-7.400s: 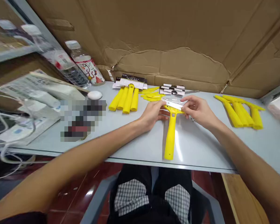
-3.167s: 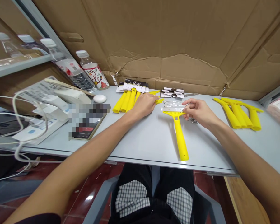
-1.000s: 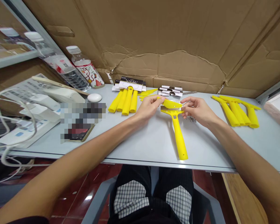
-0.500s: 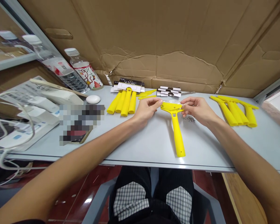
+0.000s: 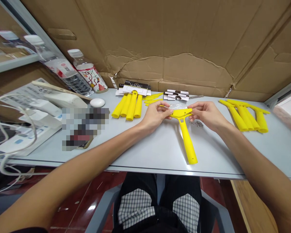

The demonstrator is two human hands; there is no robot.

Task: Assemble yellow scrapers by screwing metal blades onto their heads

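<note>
A yellow T-shaped scraper handle (image 5: 187, 139) lies between my hands, its wide head away from me and its round grip pointing toward the table's front edge. My left hand (image 5: 155, 116) pinches the left end of the head between thumb and fingers. At the right end, my right hand (image 5: 205, 114) has its fingertips closed on the head. Just behind the head lies a clear plastic piece (image 5: 178, 106). Small metal screws (image 5: 199, 124) sit in a loose pile under my right hand.
Yellow handles with black-and-white cards (image 5: 135, 88) lie left of centre, near thin yellow pieces (image 5: 155, 96). Folded cards (image 5: 176, 94) rest at the back. More yellow handles (image 5: 244, 115) are at the right. Bottles (image 5: 89, 76), a white oval object (image 5: 97, 103) and cables (image 5: 35, 129) occupy the left.
The handle's head has shifted slightly right and its grip end has swung to the right. My left hand has moved a little right, its fingers now further over the head's left end.
</note>
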